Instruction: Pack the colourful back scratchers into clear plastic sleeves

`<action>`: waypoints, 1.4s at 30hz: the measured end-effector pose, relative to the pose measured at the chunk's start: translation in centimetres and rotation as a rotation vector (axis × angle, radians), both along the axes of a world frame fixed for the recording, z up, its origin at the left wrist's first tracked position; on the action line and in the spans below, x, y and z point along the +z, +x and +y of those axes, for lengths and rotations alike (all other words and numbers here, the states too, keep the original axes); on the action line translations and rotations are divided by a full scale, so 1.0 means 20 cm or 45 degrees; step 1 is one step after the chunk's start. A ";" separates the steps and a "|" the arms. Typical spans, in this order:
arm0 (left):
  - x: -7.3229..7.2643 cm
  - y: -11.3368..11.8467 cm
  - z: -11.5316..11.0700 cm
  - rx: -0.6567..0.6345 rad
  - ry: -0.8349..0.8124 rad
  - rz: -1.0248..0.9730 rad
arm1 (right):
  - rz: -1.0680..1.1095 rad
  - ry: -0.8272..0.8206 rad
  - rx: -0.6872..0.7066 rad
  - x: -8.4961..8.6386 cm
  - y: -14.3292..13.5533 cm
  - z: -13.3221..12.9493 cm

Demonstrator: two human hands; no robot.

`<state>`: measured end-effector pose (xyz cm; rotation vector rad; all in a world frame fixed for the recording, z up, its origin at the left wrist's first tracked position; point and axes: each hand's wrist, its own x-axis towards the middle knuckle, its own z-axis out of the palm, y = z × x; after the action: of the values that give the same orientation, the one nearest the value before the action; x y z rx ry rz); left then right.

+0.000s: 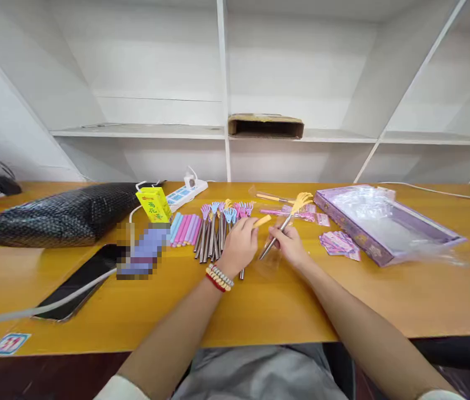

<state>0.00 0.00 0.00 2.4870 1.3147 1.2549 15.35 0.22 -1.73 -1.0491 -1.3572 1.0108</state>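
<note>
Your left hand (240, 244) had its grip closed on a yellow tube (262, 221), above the surface (276, 311). Your right hand (289, 243) gripped a yellow-clawed metal rod (280, 230), between the tube and the purple tray (355, 233).

The camera sits on the person's (260, 375) head and looks forward and down. It sees the fingers (246, 225) of the left hand (239, 244) and right hand (291, 244) close by, with some table (268, 322) nearer than them and white shelves (224, 83) farther off, past them.
</note>
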 end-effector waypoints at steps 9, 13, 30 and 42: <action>0.00 -0.02 0.03 0.113 -0.042 0.008 | -0.138 0.074 -0.019 -0.03 0.03 0.01; 0.03 -0.06 0.06 0.234 -0.044 -0.005 | -0.164 0.083 -0.036 -0.02 0.03 0.00; 0.17 -0.83 0.26 1.105 -0.411 -0.441 | -0.216 0.116 -0.066 0.02 0.01 -0.02; 0.14 -0.76 0.26 1.241 -0.438 -0.013 | -0.233 0.107 -0.053 0.02 0.01 -0.03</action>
<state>-15.25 5.10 2.86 1.5859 2.6039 0.9660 15.59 -0.43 -1.25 -1.1233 -1.5068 0.8359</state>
